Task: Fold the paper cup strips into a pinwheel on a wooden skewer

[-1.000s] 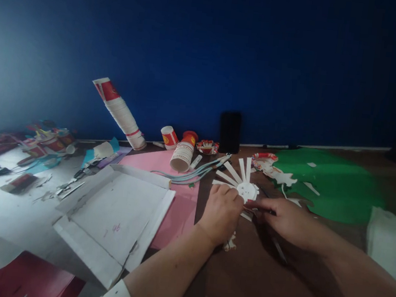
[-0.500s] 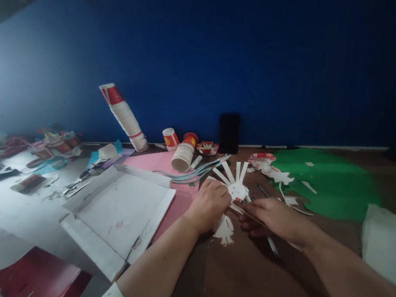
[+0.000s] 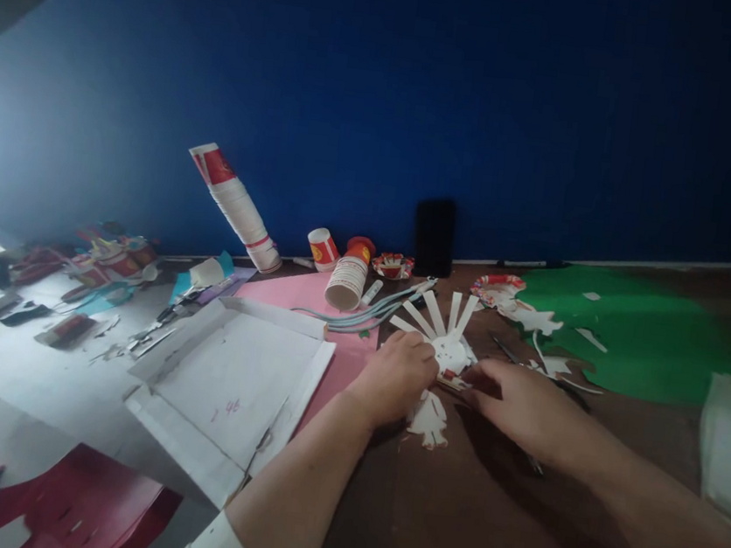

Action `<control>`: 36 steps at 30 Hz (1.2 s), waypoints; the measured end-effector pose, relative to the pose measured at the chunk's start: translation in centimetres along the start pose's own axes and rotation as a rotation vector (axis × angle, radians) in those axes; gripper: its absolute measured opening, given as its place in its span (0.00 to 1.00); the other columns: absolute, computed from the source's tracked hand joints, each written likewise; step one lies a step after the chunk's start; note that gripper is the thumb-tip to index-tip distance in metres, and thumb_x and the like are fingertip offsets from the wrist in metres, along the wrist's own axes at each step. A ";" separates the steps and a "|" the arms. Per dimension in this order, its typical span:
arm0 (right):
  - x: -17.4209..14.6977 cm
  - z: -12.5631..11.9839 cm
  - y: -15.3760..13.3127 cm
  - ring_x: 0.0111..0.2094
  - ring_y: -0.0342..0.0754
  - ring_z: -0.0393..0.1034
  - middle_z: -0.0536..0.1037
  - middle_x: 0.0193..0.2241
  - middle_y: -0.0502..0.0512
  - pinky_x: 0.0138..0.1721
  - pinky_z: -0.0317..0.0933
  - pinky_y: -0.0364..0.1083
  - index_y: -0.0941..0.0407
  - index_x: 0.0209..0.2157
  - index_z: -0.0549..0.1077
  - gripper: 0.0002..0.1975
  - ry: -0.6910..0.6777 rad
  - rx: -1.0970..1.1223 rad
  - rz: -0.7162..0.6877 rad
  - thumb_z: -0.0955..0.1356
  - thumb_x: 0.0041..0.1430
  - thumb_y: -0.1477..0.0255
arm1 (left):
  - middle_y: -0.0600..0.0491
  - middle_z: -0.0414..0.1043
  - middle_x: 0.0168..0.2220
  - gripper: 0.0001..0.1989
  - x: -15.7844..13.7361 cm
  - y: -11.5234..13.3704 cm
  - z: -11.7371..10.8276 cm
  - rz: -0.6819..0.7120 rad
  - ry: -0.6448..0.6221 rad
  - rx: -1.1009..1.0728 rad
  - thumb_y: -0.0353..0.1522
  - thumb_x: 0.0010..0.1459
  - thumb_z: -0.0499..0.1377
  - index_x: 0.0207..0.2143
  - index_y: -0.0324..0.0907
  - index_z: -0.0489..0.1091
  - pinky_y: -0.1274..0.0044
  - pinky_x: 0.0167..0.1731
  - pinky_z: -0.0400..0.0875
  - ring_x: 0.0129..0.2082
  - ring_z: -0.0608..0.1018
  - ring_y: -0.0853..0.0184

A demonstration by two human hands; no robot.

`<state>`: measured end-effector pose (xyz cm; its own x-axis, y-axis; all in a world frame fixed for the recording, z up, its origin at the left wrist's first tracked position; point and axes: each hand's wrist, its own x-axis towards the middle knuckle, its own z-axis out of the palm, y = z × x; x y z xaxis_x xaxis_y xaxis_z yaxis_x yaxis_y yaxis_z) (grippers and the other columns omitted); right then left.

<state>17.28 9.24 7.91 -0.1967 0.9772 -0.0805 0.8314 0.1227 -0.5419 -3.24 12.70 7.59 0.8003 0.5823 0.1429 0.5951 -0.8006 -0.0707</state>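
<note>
Left grip [image 3: 399,373] and right grip [image 3: 504,397] flank the cut cup [image 3: 451,352].

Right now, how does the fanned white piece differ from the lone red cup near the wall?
The fanned white piece is splayed into strips; the lone red cup shows a rounded, unsplit side. The piece lies between the left hand and right hand; the cup is apart from both. Both show white.
</note>
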 end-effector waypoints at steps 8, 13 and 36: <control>-0.2 1.3 -0.2 0.37 0.52 0.76 0.81 0.36 0.56 0.34 0.57 0.46 0.54 0.35 0.74 0.04 0.067 -0.232 -0.055 0.66 0.62 0.71 | 0.47 0.75 0.39 0.08 0.1 0.0 -0.1 -0.005 -0.032 -0.002 0.27 0.65 0.55 0.36 0.38 0.73 0.68 0.43 0.63 0.42 0.71 0.59; -0.1 1.2 0.0 0.35 0.50 0.75 0.81 0.35 0.57 0.33 0.55 0.46 0.54 0.32 0.74 0.10 0.084 -0.302 -0.069 0.63 0.65 0.72 | 0.48 0.76 0.38 0.11 0.3 0.1 -0.2 -0.001 -0.029 -0.024 0.29 0.67 0.54 0.34 0.38 0.75 0.68 0.43 0.63 0.41 0.72 0.60; 0.0 0.5 -0.2 0.36 0.53 0.77 0.84 0.35 0.57 0.31 0.57 0.46 0.52 0.33 0.79 0.13 -0.005 -0.263 -0.003 0.63 0.65 0.67 | 0.51 0.78 0.37 0.10 0.5 -1.2 1.0 -0.041 0.006 -0.204 0.31 0.66 0.56 0.37 0.40 0.77 0.72 0.45 0.67 0.40 0.75 0.63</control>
<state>16.84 9.17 7.64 -0.2015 0.9760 -0.0831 0.9372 0.1674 -0.3061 -3.53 14.09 6.75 0.7752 0.6143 0.1474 0.5993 -0.7889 0.1362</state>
